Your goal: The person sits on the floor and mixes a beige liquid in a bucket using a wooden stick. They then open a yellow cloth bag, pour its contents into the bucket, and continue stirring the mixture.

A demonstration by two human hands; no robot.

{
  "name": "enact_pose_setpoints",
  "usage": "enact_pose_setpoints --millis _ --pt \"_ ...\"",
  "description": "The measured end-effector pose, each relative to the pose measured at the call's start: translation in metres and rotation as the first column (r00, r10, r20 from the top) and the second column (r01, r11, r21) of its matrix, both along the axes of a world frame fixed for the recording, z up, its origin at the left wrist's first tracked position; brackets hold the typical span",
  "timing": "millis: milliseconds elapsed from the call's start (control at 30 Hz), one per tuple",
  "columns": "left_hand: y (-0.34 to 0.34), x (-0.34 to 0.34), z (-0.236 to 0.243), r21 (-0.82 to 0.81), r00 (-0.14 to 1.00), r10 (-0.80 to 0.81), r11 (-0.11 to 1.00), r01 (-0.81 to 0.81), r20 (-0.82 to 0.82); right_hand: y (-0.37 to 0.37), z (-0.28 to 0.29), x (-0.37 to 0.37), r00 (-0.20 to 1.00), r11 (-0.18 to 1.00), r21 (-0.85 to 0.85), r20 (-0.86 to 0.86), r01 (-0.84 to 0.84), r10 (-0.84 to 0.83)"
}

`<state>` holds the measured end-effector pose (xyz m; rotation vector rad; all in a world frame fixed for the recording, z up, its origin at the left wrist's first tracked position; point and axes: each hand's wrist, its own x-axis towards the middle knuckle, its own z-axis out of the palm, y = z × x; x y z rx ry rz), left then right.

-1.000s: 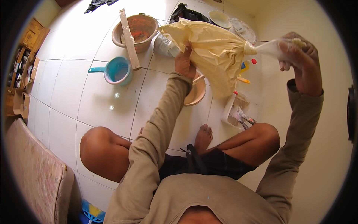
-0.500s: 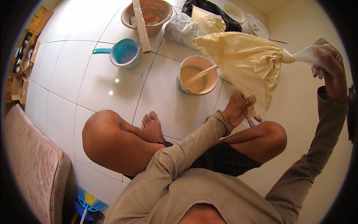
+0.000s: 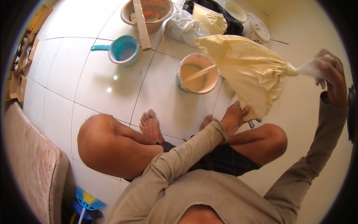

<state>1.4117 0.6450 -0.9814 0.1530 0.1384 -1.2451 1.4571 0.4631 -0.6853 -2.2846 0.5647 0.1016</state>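
A plastic bag of pale yellow material (image 3: 250, 67) hangs tilted between my two hands, its neck tied in a knot. My right hand (image 3: 333, 72), raised at the far right, is closed on the clear twisted end beyond the knot. Lower down, my left hand (image 3: 234, 117) pinches the bag's bottom corner. A small shiny object (image 3: 253, 122) shows beside the left fingers; its kind is hard to make out. Left of the bag stands a bucket (image 3: 209, 84) of cream-coloured liquid, with a flat stick (image 3: 199, 73) leaning in it.
A turquoise dipper (image 3: 125, 61) and a brown basin (image 3: 164, 24) with a board (image 3: 141, 28) across it stand farther off. Behind are a whitish plastic bag (image 3: 184, 28) and a lidded tub (image 3: 257, 30). A mattress (image 3: 33, 160) and broom (image 3: 87, 199) lie at left.
The bag's body has swung slightly down and rightward, its knot sinking a little. My left hand has shifted slightly left, and my right hand has dropped slightly; both keep their hold.
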Motion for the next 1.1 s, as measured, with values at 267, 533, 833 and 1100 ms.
enact_pose_setpoints --millis 267,533,833,1100 --pt "-0.006 0.002 -0.021 -0.033 0.989 -0.024 0.999 0.029 0.145 -0.013 0.007 -0.029 0.997 0.995 0.08 0.043 0.059 -0.062" --pt "-0.003 -0.003 0.002 -0.151 0.992 0.009 0.988 -0.028 -0.122 0.0 -0.013 -0.018 0.995 0.996 0.031 0.063 0.081 -0.083" --pt "0.003 -0.013 0.002 0.099 0.998 0.024 0.995 -0.019 -0.053 0.006 -0.021 -0.013 0.997 0.999 0.002 0.069 0.038 -0.038" --pt "0.001 -0.026 -0.008 0.131 0.99 0.08 0.989 -0.065 -0.115 0.02 -0.025 0.008 0.998 0.998 -0.038 0.028 -0.055 0.056"
